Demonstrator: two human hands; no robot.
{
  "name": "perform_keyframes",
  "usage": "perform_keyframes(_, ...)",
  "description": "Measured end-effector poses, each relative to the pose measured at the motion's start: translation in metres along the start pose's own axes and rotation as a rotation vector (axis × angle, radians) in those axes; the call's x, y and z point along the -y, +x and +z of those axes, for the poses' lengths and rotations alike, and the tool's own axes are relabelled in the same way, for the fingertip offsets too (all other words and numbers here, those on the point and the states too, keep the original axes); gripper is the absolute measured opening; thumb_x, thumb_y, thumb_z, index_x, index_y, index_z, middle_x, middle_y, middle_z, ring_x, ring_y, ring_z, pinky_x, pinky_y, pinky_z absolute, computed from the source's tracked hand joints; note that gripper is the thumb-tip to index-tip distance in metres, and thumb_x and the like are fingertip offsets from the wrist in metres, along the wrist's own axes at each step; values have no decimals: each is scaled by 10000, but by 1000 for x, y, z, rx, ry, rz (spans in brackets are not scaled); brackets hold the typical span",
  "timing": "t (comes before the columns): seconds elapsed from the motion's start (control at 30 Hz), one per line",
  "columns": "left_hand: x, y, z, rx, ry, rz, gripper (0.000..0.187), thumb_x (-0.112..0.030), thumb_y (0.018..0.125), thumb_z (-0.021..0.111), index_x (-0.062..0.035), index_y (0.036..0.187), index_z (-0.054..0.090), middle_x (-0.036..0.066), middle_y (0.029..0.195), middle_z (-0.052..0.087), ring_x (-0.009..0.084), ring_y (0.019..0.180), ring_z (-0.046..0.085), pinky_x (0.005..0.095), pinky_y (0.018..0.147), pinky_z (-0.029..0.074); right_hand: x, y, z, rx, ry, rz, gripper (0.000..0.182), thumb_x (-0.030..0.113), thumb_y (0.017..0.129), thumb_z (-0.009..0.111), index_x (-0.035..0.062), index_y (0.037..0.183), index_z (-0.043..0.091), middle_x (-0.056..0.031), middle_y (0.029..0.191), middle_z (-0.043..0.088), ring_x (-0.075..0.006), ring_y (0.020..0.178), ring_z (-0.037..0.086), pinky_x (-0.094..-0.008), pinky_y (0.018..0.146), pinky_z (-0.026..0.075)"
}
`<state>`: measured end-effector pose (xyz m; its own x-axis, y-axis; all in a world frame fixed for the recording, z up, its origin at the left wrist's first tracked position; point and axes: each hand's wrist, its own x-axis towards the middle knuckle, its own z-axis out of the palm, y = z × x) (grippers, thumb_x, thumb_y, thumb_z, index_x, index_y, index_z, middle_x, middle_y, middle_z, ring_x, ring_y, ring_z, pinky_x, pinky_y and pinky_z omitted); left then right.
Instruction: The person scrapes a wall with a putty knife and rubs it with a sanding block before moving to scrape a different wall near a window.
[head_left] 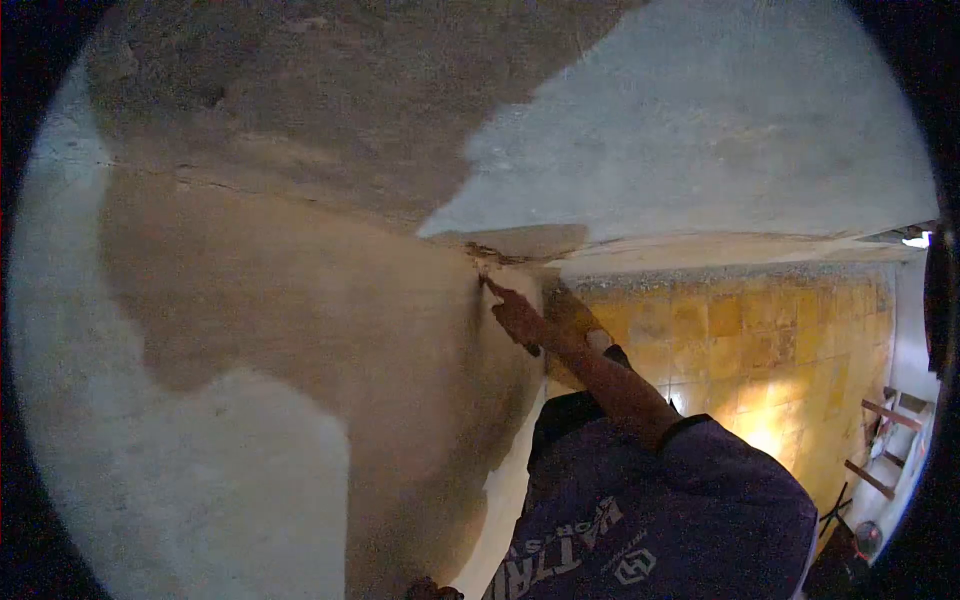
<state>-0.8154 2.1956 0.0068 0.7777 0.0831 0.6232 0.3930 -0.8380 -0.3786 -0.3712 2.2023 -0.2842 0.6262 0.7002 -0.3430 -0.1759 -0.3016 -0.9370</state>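
My right hand (pixel 518 318) reaches out from the dark purple shirt (pixel 680 520) to the corner where the wall surfaces meet. Its index finger is stretched out, and the tip touches or nearly touches a rough, broken crack (pixel 488 252) there. The other fingers look bent, and I make out nothing held in them. Brown damp-looking plaster (pixel 300 290) surrounds the spot, bordered by pale patches. At the bottom edge, a dark shape that seems to be my left hand (pixel 435 590) shows only in part; its fingers are not clear.
Yellow-brown floor tiles (pixel 710 330) stretch to the right, with a bright glare on them. Farther right, wooden pieces (pixel 872 478) and other items stand by a white wall. A pale blue-grey surface (pixel 720 120) spans the upper right.
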Motion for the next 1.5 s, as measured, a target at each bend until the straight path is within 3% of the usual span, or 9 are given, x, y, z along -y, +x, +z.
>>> perform_keyframes(0.07, 1, 2, 2, -6, -1, 4, 325, -328, 994, 430, -56, 972, 606, 98, 730, 594, 210, 595, 555, 344, 545, 465, -7, -8, 2, 49, 41, -107, 609, 87, 928, 406, 155, 1502, 216, -68, 552, 496, -150, 404, 409, -334, 420, 432)
perform_keyframes(0.5, 9, 7, 9, -21, 2, 39, 334, -336, 994, 428, -55, 965, 606, 96, 725, 592, 208, 585, 549, 337, 536, 458, -65, 25, -4, 33, -11, 57, 564, 142, 951, 419, 137, 1490, 251, -132, 614, 572, -170, 456, 502, -323, 487, 483)
perform_keyframes(0.57, 17, 11, 10, -24, 3, 52, 335, -337, 994, 428, -54, 964, 606, 95, 724, 592, 207, 584, 548, 336, 535, 457, -149, 59, 46, -54, 281, -594, 562, 145, 953, 409, 127, 1490, 242, -135, 587, 541, -181, 422, 494, -343, 461, 488)
perform_keyframes(0.67, 7, 6, 17, -30, -10, 38, 337, -339, 994, 428, -54, 962, 606, 95, 723, 592, 207, 581, 547, 334, 533, 455, -55, 28, -13, 96, -58, 19, 568, 149, 904, 499, 80, 1440, 323, -126, 784, 610, -192, 482, 539, -358, 456, 494)
perform_keyframes(0.77, 8, 8, 18, -32, -4, 50, 339, -341, 994, 427, -54, 961, 606, 94, 721, 591, 206, 579, 545, 332, 531, 454, -49, 32, -9, 33, 118, 161, 467, 188, 917, 513, 97, 1365, 420, -90, 738, 599, -175, 461, 526, -336, 441, 481)
perform_keyframes(0.97, 12, 11, 11, -43, 11, 59, 344, -344, 994, 427, -54, 957, 606, 93, 719, 590, 205, 574, 543, 329, 527, 451, -76, 53, -9, 80, 428, 91, 427, 228, 929, 516, 147, 1343, 449, -32, 646, 549, -147, 453, 506, -320, 401, 453)
perform_keyframes(1.17, 12, 17, 20, -56, 12, 66, 348, -348, 994, 426, -53, 954, 606, 92, 716, 589, 203, 570, 540, 326, 523, 448, -98, 47, -2, 54, 36, -129, 567, 188, 954, 466, 87, 1475, 267, -55, 641, 540, -147, 405, 409, -309, 389, 383)
perform_keyframes(1.27, 12, 11, 22, -50, 7, 69, 350, -350, 994, 425, -53, 953, 606, 91, 715, 589, 203, 568, 539, 324, 521, 446, -98, 66, -20, 315, 456, 302, 576, 170, 938, 482, 119, 1476, 283, -56, 600, 509, -148, 399, 385, -309, 382, 384)
perform_keyframes(1.5, 7, 3, 16, -58, 11, 65, 355, -354, 994, 425, -52, 949, 606, 90, 712, 588, 201, 562, 535, 320, 517, 442, -64, 32, -16, 117, 167, 141, 604, 148, 922, 509, 213, 1482, 292, -38, 576, 475, -131, 389, 391, -312, 369, 399)
